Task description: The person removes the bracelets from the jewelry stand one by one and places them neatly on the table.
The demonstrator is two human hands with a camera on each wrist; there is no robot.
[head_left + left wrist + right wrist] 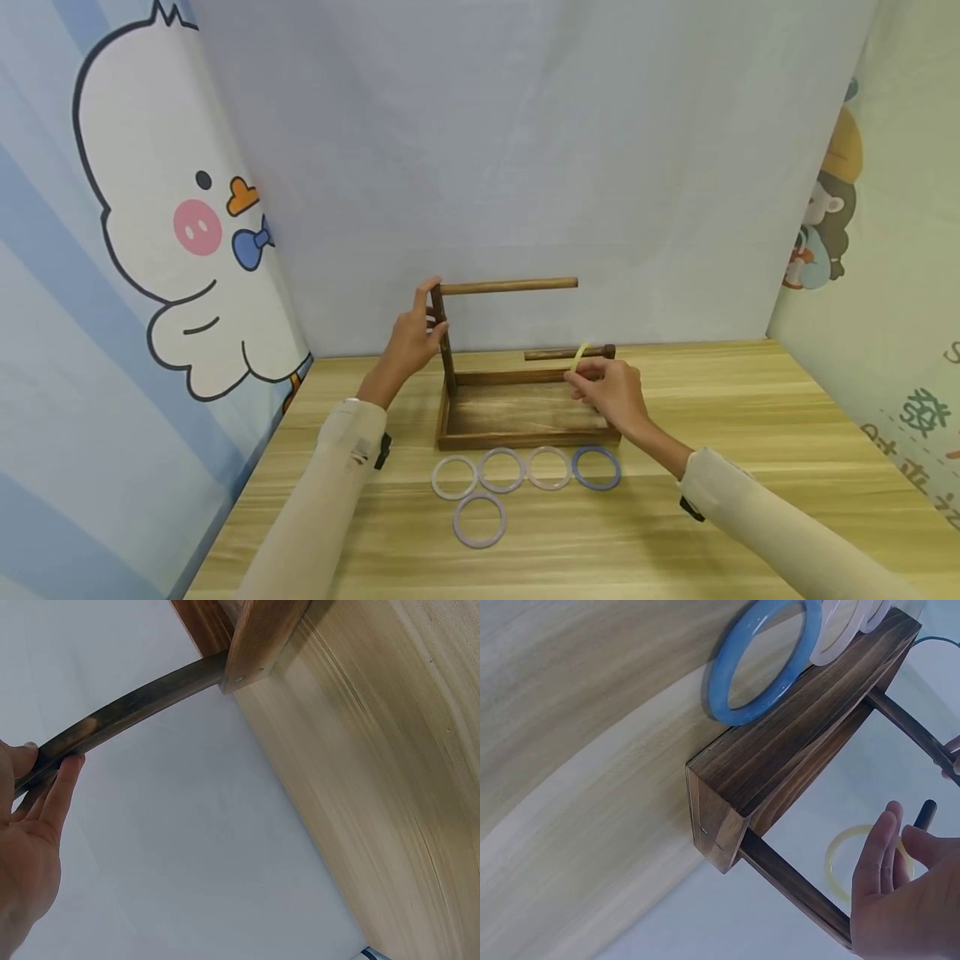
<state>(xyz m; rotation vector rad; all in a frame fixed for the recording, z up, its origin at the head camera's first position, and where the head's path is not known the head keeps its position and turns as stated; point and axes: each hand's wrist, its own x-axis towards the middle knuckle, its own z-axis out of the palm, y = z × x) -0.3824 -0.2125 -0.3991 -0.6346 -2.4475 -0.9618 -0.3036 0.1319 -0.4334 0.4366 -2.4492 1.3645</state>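
Observation:
A brown wooden stand (525,439) has a tray-like base, a tall left post with a top rod (510,287), and a shorter right post with a lower rod (551,354). My left hand (408,342) grips the tall post near its top, thumb in front. In the left wrist view, fingers curl round that dark post (135,705). On the other side, my right hand (617,393) pinches a yellow bangle (580,356) between thumb and fingers. The bangle stands on edge and overlaps the lower rod; in the right wrist view, the rod's free end (926,812) shows beyond the thumb.
Before the base lie a white bangle (454,497), a lilac one (502,490), a pinkish one (549,488) and a blue one (596,487) in a row. A purple bangle (480,546) lies nearer on the wood-grain table (750,467). A pale curtain (562,150) hangs behind.

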